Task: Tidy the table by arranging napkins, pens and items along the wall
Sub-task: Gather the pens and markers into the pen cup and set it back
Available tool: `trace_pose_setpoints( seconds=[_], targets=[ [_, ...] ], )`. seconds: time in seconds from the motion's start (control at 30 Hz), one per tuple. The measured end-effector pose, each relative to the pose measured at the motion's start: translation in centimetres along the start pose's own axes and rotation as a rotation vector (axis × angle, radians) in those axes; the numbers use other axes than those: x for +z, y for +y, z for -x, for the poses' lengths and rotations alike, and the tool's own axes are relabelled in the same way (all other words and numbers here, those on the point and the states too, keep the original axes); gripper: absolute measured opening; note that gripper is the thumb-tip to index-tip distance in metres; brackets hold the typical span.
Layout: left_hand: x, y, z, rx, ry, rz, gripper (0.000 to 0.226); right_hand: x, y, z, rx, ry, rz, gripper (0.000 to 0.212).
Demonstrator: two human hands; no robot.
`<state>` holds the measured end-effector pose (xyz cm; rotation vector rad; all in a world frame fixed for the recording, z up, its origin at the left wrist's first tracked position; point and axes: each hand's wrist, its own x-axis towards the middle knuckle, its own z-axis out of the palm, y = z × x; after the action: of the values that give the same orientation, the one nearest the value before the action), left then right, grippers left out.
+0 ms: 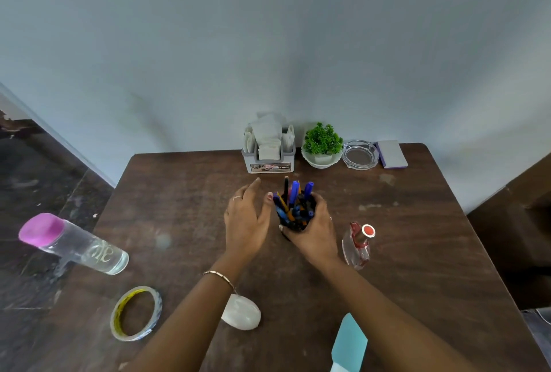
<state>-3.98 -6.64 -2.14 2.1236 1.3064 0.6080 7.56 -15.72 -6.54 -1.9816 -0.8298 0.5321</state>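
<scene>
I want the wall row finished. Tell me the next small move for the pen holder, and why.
Probably carry the pen holder forward and left, to the bare table edge beside the napkin holder. The right-hand grip holds it, the left-hand grip is open beside it, and the plant, glass dish and purple block fill the wall row to the right.

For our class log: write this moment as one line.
right hand grips pen holder | left hand straight-fingered beside it | napkin holder at wall

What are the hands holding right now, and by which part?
The right hand grips the dark pen cup round its side wall. The left hand is open beside it, holding nothing.
</scene>
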Motion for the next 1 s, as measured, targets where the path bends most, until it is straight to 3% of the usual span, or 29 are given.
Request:
trace_pose_setpoints(
  seconds=[0.27,0.43,0.57,0.83,1.0],
  targets=[
    [-0.7,-1.5,1.0,-0.108,-0.161,0.278,0.043,-0.2,-2.2,-0.1,-0.019,0.076,-0.043,0.088],
    [-1.2,1.5,-0.3,0.037,-0.11,0.411,0.028,-2.9,-5.8,-0.8,-0.079,0.181,-0.096,0.082],
    [0.0,5.7,-1.5,0.156,-0.201,0.52,0.022,-8.4,-7.0,-2.5,-0.108,0.321,-0.071,0.083],
    [6.9,12.6,-3.6,0.308,-0.541,0.313,0.024,-19.3,-0.6,-4.7,0.052,0.456,0.034,0.076],
    [10.8,12.6,-5.1,0.427,-0.576,0.097,0.017,-22.7,4.2,-7.2,0.159,0.514,-0.015,0.08]
  ],
)
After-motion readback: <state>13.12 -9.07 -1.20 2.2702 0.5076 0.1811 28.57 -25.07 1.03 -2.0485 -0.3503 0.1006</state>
